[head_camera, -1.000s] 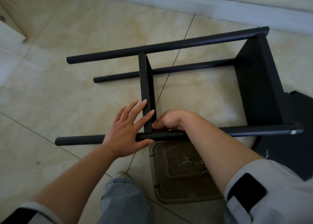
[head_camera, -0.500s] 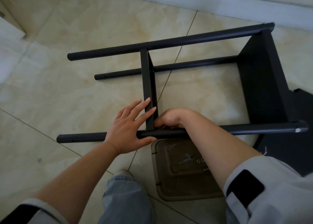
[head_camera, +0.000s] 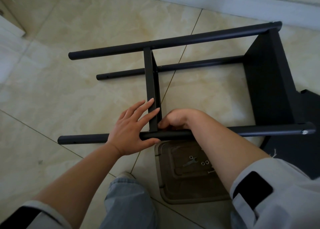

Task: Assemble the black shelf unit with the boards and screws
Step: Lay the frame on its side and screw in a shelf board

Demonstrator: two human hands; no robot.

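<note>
The black shelf unit lies on its side on the tiled floor. Its near pole point(head_camera: 259, 132) runs left to right, with the far pole point(head_camera: 173, 41) and a lower pole point(head_camera: 190, 65) behind it. A narrow middle board point(head_camera: 150, 76) spans between the poles, and an end board point(head_camera: 270, 83) closes the right side. My left hand point(head_camera: 128, 130) presses straight fingers on the middle board's near end, thumb along the near pole. My right hand point(head_camera: 176, 118) is curled at the joint of that board and pole. Its fingertips and anything in them are hidden.
A brown tray point(head_camera: 173, 192) sits on the floor under my right forearm, holding a small wrench point(head_camera: 190, 162), nuts point(head_camera: 204, 163) and a screw point(head_camera: 212, 171). Another black board point(head_camera: 308, 124) lies at the right. My knee point(head_camera: 126, 202) is at the bottom, the skirting point(head_camera: 225, 1) at the top.
Both hands stay at the same joint. The view has drifted a little, so the shelf unit sits slightly further right in the frame.
</note>
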